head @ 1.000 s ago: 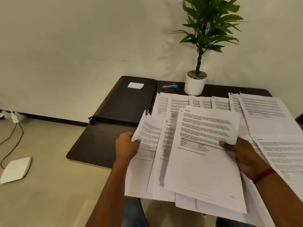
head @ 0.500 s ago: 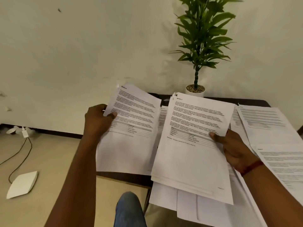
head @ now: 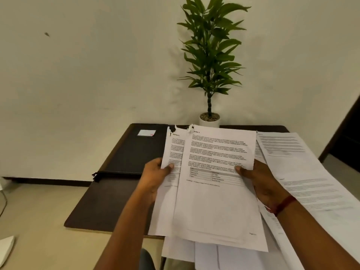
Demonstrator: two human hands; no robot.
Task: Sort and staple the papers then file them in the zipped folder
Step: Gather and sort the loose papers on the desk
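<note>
Both hands hold paper. The left hand [head: 155, 176] pinches the left edge of the rear sheet [head: 172, 151], thumb on the printed face and the other fingers hidden behind. The right hand [head: 261, 184] pinches the right edge of the front sheaf [head: 216, 201] likewise. Both sets are raised and tilted toward the viewer, probably so that the headings at their ragged top-left corners can be compared for sorting. The front sheaf overlaps most of the rear sheet. Beneath and to the right, loose papers [head: 303, 172] cover that half of the table [head: 101, 207] and overhang its near edge, where a nudge could slide them off. The zipped folder [head: 134, 152] lies flat at the far left, apparently closed, its pull at the near-left corner. Bare tabletop in front of it seems the only open room for setting a sorted set down. No stapler is visible. A potted plant [head: 210, 65] stands at the far edge.
</note>
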